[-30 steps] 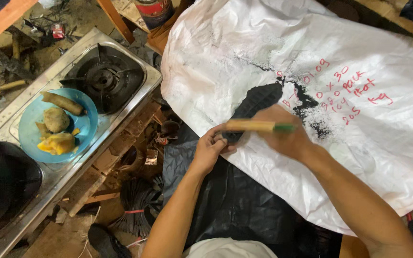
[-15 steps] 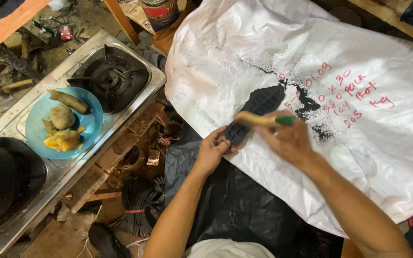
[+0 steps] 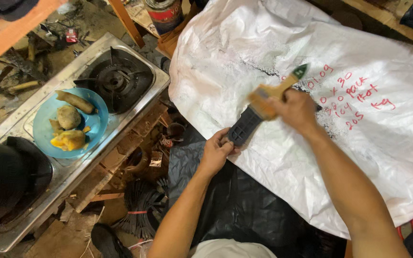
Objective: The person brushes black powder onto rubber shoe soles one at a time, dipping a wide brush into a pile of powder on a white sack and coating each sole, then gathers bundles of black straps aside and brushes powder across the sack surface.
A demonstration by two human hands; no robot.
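Paintbrush [image 3: 263,107]: handle partly hidden inside closed right hand [image 3: 296,111]; bristles blurred. Long axis diagonal, black bristles toward lower left. Left hand [image 3: 216,152] fingers pinch white sack [image 3: 273,57] edge.

Large white woven sack [image 3: 359,143] spread across the right half, creased, smeared with black paint near its middle, marked in red handwriting on the right part. Lower left edge pinched by the left hand [image 3: 216,152]; right hand [image 3: 296,111] over it with a wooden-handled brush [image 3: 264,107]. At the top edge, just left of the sack, a round tin [image 3: 164,13] with a red label band and a dark lid
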